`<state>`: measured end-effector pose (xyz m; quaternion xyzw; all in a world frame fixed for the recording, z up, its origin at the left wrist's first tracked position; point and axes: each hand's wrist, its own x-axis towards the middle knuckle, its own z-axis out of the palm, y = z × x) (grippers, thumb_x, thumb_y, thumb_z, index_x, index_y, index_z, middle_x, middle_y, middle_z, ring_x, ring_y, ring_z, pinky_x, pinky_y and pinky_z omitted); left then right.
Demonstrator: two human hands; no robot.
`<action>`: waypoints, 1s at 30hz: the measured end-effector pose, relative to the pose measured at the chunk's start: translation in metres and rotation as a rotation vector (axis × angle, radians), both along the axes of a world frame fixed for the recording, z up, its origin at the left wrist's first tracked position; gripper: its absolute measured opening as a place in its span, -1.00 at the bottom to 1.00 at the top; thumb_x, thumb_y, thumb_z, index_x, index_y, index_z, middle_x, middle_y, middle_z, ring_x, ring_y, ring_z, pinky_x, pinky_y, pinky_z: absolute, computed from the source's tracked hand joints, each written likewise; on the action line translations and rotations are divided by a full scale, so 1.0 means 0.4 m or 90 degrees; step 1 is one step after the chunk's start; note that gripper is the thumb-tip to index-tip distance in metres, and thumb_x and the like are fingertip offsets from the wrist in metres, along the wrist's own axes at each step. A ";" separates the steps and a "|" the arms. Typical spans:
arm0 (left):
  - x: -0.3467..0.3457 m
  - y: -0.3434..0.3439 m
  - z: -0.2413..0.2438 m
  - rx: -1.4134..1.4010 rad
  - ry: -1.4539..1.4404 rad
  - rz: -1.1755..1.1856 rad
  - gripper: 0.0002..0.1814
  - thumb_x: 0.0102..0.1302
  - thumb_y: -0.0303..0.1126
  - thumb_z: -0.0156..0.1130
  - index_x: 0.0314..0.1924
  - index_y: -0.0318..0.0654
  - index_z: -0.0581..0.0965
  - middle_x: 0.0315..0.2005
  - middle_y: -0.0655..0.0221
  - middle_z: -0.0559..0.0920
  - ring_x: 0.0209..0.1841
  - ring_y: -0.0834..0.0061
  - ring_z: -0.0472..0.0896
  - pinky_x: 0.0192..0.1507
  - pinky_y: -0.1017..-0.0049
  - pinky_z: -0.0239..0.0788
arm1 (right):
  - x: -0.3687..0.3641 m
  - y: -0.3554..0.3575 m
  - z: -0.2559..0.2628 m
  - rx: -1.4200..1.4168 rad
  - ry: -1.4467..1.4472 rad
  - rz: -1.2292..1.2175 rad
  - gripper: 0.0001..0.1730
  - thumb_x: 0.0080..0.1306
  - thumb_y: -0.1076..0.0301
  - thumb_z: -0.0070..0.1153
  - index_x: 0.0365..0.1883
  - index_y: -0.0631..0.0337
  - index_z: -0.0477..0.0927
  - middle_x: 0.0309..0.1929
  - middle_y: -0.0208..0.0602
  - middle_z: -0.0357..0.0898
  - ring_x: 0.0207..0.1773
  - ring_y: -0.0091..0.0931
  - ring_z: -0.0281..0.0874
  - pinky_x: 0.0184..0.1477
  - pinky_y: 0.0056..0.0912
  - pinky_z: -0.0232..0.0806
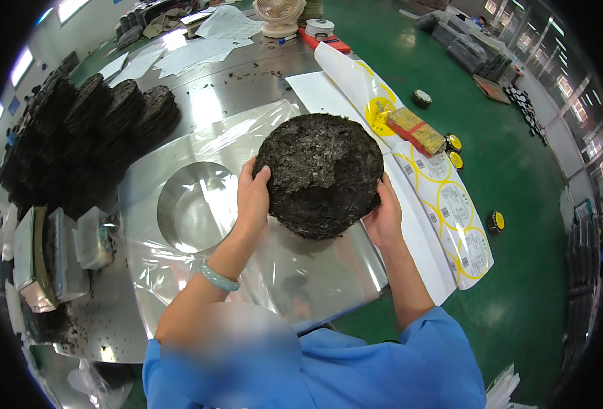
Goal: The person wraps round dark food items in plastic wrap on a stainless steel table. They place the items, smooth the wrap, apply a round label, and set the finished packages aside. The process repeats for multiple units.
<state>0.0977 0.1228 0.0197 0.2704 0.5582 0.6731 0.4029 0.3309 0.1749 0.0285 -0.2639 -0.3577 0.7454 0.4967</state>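
Note:
A thick stack of dark, round dried seaweed sheets point(322, 174) is held between my two hands, above a clear plastic sheet point(148, 276) on the metal table. My left hand point(254, 194), with a pale bangle at the wrist, grips the stack's left edge, thumb on top. On the right edge, my right hand point(385, 209) has its fingers curled against the stack. A round metal ring point(171, 204) lies on the plastic, left of my left hand. Its inside shows the shiny surface below.
Tall piles of the same dark discs point(71, 128) fill the table's left side. Plastic containers point(68, 255) stand nearer. To the right lie round-label sheets point(445, 204), white paper point(306, 87) and a yellow block with a red band point(415, 130). A fan point(279, 13) and loose papers point(194, 53) are farther back.

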 end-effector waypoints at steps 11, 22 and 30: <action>0.047 -0.007 0.040 0.034 0.220 0.058 -0.49 0.51 -0.33 -0.02 0.40 -0.29 0.27 0.15 0.00 0.50 0.15 0.17 0.50 0.28 0.31 0.26 | 0.067 0.043 0.034 0.004 -0.119 0.068 0.00 0.45 -0.48 -0.47 0.49 0.23 0.21 0.33 -0.20 0.43 0.35 -0.36 0.38 0.34 -0.17 0.22; 0.067 0.000 0.133 0.136 0.541 -0.131 0.25 0.05 -0.22 0.59 0.57 -0.14 -0.09 0.21 0.03 0.36 0.25 0.10 0.42 0.31 0.22 0.30 | 0.052 0.099 0.067 0.452 -0.366 -0.157 0.10 -0.07 0.26 0.64 0.35 0.27 0.19 0.24 -0.10 0.42 0.32 -0.34 0.40 0.36 -0.28 0.25; 0.043 0.000 0.057 0.175 0.594 -0.169 0.25 -0.06 -0.48 0.62 0.54 -0.08 -0.02 0.23 0.10 0.34 0.27 0.07 0.41 0.34 0.21 0.31 | 0.051 0.081 -0.010 0.431 -0.373 -0.060 0.03 -0.02 0.36 0.60 0.31 0.21 0.15 0.17 -0.18 0.42 0.22 -0.40 0.44 0.30 -0.30 0.30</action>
